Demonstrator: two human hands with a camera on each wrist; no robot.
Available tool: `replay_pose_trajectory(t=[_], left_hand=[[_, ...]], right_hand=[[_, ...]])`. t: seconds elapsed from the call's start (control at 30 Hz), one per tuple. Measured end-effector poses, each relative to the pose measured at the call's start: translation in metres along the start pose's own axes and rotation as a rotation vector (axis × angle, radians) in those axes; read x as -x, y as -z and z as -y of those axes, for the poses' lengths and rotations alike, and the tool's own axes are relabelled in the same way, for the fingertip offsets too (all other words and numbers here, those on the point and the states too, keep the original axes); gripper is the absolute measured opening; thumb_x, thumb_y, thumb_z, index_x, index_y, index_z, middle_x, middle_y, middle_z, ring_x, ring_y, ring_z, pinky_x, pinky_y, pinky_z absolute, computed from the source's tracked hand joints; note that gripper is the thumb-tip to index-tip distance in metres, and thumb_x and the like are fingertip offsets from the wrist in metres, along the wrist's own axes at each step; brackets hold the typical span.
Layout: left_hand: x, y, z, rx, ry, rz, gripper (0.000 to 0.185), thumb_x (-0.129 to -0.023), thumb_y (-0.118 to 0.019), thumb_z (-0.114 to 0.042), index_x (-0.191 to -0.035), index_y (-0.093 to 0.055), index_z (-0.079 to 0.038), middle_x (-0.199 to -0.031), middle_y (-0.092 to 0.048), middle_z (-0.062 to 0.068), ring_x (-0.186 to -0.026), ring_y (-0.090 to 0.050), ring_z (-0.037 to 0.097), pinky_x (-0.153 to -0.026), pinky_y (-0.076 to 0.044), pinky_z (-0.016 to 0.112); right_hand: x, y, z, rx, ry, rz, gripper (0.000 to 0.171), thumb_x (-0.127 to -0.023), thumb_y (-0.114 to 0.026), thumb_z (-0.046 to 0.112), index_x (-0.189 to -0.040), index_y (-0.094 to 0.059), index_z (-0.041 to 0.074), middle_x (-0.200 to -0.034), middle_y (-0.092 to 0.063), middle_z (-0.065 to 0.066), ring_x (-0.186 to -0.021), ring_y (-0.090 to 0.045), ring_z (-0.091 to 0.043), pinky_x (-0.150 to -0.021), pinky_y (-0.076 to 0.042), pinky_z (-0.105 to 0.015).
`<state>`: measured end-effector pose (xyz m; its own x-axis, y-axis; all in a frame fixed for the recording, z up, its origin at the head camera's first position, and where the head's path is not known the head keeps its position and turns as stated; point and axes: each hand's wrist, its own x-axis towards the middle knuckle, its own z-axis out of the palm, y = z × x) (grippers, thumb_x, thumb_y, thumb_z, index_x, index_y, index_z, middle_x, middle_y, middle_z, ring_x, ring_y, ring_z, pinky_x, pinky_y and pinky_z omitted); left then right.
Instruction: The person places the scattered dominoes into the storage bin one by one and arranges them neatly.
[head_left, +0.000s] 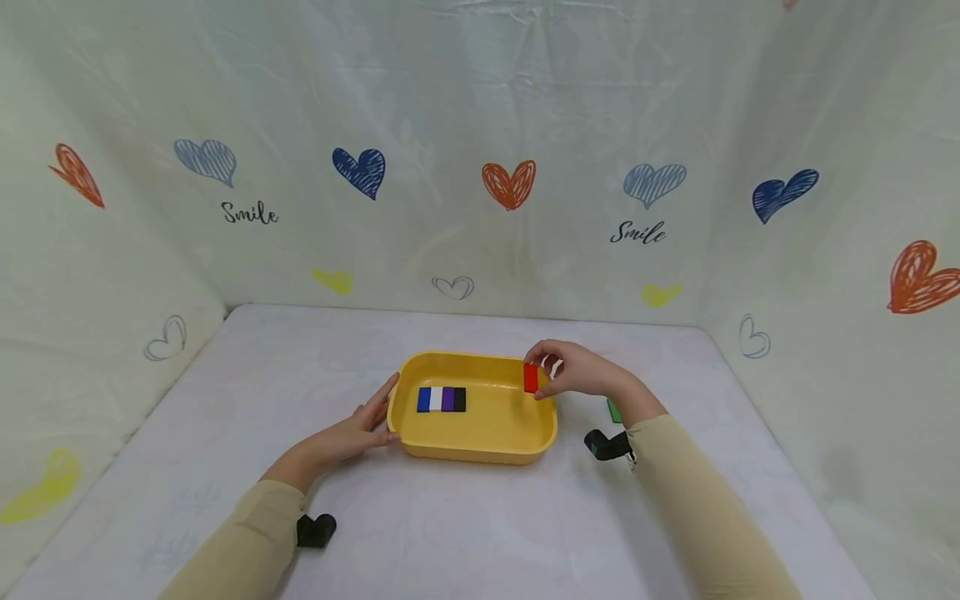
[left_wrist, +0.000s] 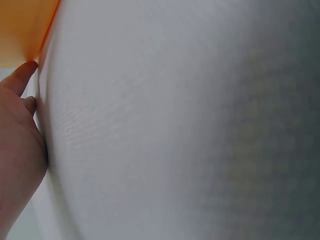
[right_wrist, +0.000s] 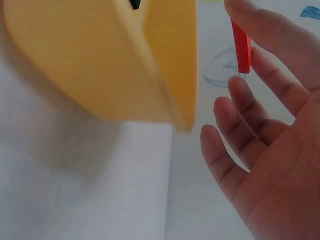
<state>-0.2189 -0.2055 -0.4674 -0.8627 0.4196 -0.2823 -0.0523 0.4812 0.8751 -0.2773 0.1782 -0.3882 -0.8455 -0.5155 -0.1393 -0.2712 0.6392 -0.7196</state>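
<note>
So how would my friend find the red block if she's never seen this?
Look for the yellow tray in the middle of the white table. At its right rim, the right hand pinches the red block upright above the tray. The blue, white, purple and black blocks lie flat in a row inside the tray; only the red one is held up.
</note>
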Motion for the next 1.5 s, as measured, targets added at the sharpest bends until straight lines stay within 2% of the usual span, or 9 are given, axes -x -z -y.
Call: replay_pose_trajectory(t=[0.27, 0.5, 0.73, 0.9, 1.1, 1.37, 1.5], left_hand=[[0.003, 0.001, -0.002, 0.007, 0.0, 0.006, 0.098, -0.089, -0.07, -0.035, -0.156, 0.001, -0.04, -0.16, -0.018, 0.015, -0.143, 0.022, 0.04, -0.104, 0.019, 0.067], [0.002, 0.001, -0.004, 0.016, 0.011, 0.004, 0.098, -0.089, -0.071, -0.034, -0.156, 0.001, -0.041, -0.16, -0.018, 0.014, -0.142, 0.023, 0.041, -0.103, 0.019, 0.068], [0.0, 0.0, -0.002, -0.011, 0.033, -0.003, 0.098, -0.088, -0.071, -0.039, -0.155, 0.001, -0.043, -0.16, -0.017, 0.014, -0.141, 0.023, 0.045, -0.1, 0.017, 0.072], [-0.002, 0.001, 0.002, -0.014, 0.044, -0.005, 0.099, -0.087, -0.071, -0.042, -0.155, 0.001, -0.044, -0.16, -0.019, 0.013, -0.141, 0.024, 0.043, -0.1, 0.018, 0.072], [0.0, -0.001, -0.002, -0.037, 0.057, -0.01, 0.098, -0.088, -0.069, -0.043, -0.155, 0.002, -0.043, -0.161, -0.017, 0.011, -0.141, 0.023, 0.043, -0.101, 0.017, 0.071], [0.0, -0.002, -0.002, -0.076, 0.066, -0.02, 0.098, -0.089, -0.068, -0.046, -0.155, 0.005, -0.043, -0.161, -0.019, 0.004, -0.143, 0.021, 0.041, -0.104, 0.014, 0.07], [0.0, -0.001, -0.002, -0.08, 0.053, -0.021, 0.097, -0.09, -0.067, -0.045, -0.155, 0.005, -0.042, -0.161, -0.019, 0.005, -0.143, 0.021, 0.04, -0.104, 0.015, 0.07]], right_hand=[[-0.032, -0.013, 0.018, 0.036, 0.041, 0.061, 0.045, -0.075, -0.084, 0.011, -0.114, -0.063, 0.016, -0.098, -0.054, -0.012, -0.093, -0.048, -0.025, -0.077, -0.047, -0.032], [-0.055, -0.024, 0.024, 0.042, 0.049, 0.104, 0.044, -0.077, -0.083, 0.01, -0.116, -0.062, 0.014, -0.092, -0.055, -0.011, -0.088, -0.05, -0.023, -0.074, -0.046, -0.03], [-0.072, -0.032, 0.032, 0.038, 0.057, 0.134, 0.045, -0.078, -0.082, 0.008, -0.118, -0.062, 0.014, -0.092, -0.057, -0.007, -0.09, -0.052, -0.023, -0.078, -0.048, -0.03], [-0.077, -0.042, 0.038, 0.033, 0.055, 0.197, 0.045, -0.079, -0.081, 0.007, -0.12, -0.061, 0.012, -0.093, -0.06, -0.007, -0.088, -0.055, -0.023, -0.079, -0.051, -0.029], [-0.08, -0.057, 0.034, 0.027, -0.009, 0.249, 0.045, -0.079, -0.082, 0.01, -0.118, -0.059, 0.016, -0.084, -0.063, -0.006, -0.081, -0.058, -0.022, -0.079, -0.05, -0.03], [-0.083, -0.065, 0.031, 0.087, -0.035, 0.271, 0.043, -0.078, -0.082, 0.009, -0.114, -0.06, 0.018, -0.083, -0.063, -0.005, -0.08, -0.057, -0.021, -0.077, -0.05, -0.03], [-0.083, -0.067, 0.03, 0.164, -0.034, 0.269, 0.041, -0.078, -0.083, 0.012, -0.111, -0.059, 0.018, -0.084, -0.063, -0.003, -0.08, -0.057, -0.019, -0.076, -0.049, -0.03]])
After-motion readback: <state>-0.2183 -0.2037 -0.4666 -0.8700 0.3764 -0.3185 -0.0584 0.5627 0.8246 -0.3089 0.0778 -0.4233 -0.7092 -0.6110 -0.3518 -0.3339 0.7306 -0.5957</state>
